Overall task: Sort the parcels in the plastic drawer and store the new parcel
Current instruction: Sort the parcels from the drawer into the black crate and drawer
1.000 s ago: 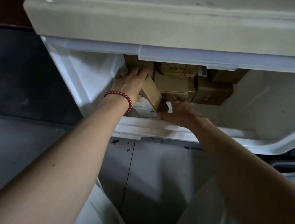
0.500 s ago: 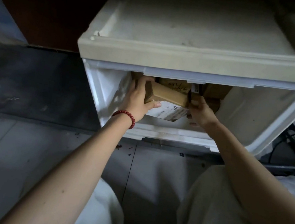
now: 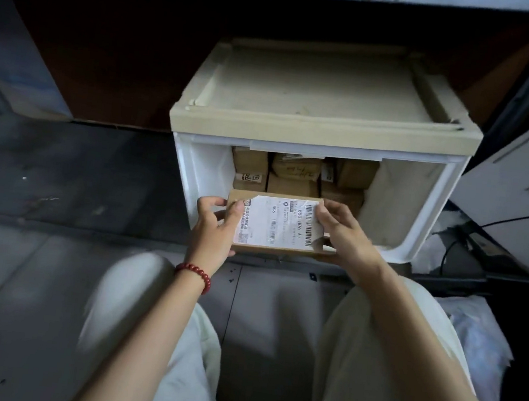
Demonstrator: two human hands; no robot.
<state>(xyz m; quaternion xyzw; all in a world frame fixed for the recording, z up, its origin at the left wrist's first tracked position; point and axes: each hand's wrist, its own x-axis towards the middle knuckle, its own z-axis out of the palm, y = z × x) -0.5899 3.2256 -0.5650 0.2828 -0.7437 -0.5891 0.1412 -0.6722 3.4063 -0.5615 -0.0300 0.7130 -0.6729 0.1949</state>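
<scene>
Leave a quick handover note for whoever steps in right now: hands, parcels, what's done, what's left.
Left hand and right hand each grip one end of the flat brown cardboard parcel with the white shipping label, label up, over the front of the open white plastic drawer.
Small brown cardboard boxes sit stacked at the drawer's back; the front looks free.
Left: place the held parcel inside, close the drawer.
</scene>
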